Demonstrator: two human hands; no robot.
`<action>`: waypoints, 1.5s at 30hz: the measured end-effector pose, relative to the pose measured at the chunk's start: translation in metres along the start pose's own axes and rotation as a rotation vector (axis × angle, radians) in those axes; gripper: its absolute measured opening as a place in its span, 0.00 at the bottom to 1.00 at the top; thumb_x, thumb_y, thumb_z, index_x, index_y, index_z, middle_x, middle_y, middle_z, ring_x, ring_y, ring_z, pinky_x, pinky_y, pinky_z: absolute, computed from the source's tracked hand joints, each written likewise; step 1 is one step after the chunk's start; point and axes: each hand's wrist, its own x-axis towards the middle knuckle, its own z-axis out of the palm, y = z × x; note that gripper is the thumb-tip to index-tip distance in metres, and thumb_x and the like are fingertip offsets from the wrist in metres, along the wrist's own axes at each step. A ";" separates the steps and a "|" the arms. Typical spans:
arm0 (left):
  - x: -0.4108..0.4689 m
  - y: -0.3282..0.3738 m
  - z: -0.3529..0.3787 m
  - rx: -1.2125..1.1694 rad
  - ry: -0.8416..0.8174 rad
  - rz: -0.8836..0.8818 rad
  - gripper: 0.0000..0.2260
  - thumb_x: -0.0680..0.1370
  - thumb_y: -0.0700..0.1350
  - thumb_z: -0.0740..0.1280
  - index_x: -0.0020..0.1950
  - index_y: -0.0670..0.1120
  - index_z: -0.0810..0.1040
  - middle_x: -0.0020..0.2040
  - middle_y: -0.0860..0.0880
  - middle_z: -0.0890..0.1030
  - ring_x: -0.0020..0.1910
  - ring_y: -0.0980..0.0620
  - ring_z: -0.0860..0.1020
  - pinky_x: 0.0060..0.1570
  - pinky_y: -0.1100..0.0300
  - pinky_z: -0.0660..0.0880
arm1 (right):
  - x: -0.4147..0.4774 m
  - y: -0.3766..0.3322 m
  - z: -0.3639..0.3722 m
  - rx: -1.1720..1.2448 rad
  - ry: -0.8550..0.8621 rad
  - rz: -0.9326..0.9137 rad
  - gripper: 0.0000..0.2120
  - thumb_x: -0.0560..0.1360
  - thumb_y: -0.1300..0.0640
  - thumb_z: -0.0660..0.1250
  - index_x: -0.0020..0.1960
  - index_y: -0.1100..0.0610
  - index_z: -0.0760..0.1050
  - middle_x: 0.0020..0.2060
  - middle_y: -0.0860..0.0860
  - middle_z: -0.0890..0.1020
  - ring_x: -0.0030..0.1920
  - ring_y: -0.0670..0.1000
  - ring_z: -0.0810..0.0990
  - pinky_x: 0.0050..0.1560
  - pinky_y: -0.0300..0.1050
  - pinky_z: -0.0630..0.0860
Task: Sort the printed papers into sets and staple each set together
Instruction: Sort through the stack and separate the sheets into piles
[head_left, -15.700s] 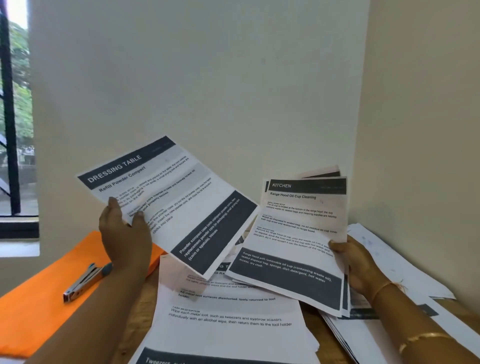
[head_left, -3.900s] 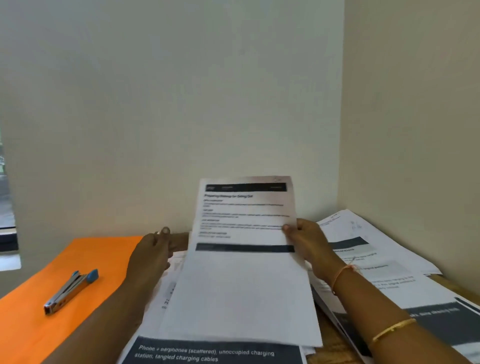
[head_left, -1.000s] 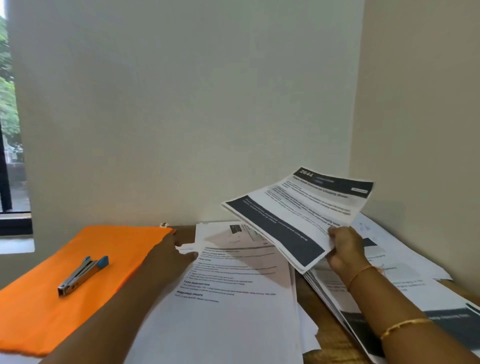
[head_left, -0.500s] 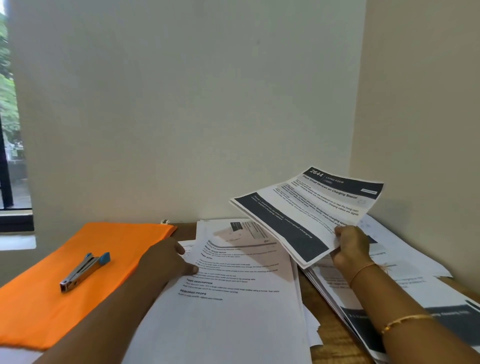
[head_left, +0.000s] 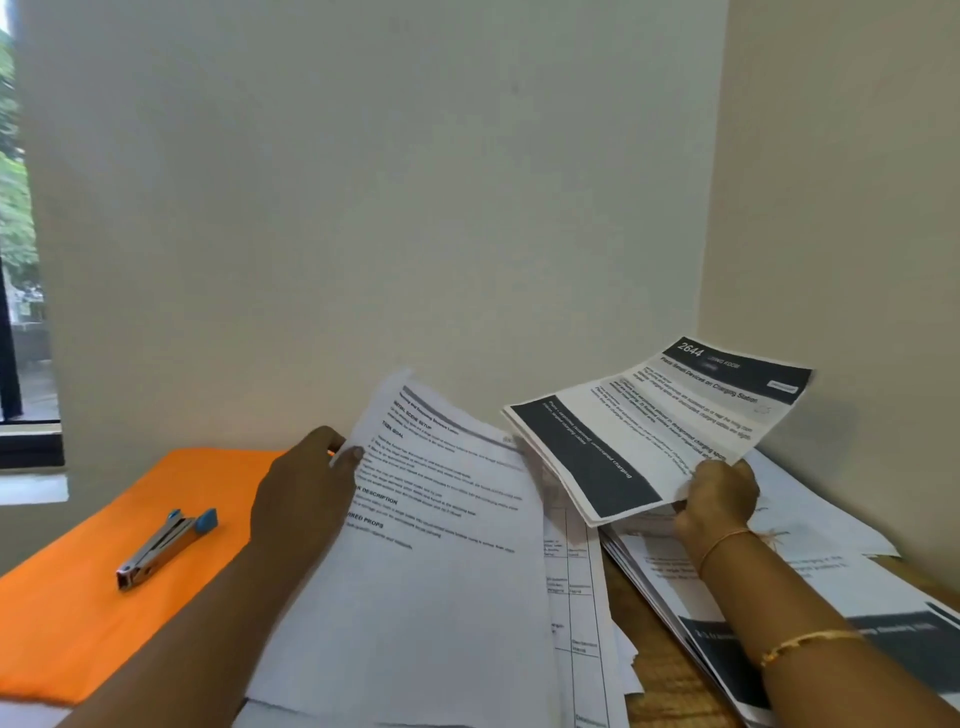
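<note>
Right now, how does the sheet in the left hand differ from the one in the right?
The left hand holds a plain-text sheet, near end resting on the pile; the right hand holds a dark-banded sheet clear in the air. Both are white printed pages.

Office desk corner, printed papers (head_left: 447, 571), stapler (head_left: 163, 545), orange folder (head_left: 104, 597)
</note>
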 end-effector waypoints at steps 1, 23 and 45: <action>-0.001 0.002 -0.001 -0.017 0.034 0.016 0.09 0.80 0.49 0.62 0.45 0.45 0.74 0.35 0.49 0.76 0.35 0.50 0.73 0.31 0.59 0.65 | -0.001 -0.001 0.000 -0.002 0.007 -0.005 0.18 0.79 0.66 0.53 0.67 0.57 0.70 0.55 0.54 0.78 0.40 0.47 0.77 0.25 0.33 0.73; -0.003 0.008 0.001 -0.144 0.148 0.018 0.07 0.80 0.45 0.61 0.50 0.43 0.75 0.39 0.48 0.76 0.40 0.46 0.74 0.33 0.57 0.63 | -0.019 0.002 0.013 -0.087 -0.500 0.306 0.12 0.78 0.70 0.56 0.56 0.59 0.72 0.48 0.59 0.80 0.46 0.59 0.80 0.42 0.52 0.78; -0.001 0.010 0.017 -0.415 0.061 -0.215 0.04 0.80 0.44 0.62 0.52 0.45 0.72 0.43 0.50 0.78 0.42 0.48 0.77 0.40 0.56 0.75 | -0.072 -0.009 0.023 -0.217 -1.230 0.441 0.21 0.76 0.54 0.65 0.68 0.57 0.71 0.61 0.57 0.79 0.61 0.60 0.77 0.61 0.55 0.75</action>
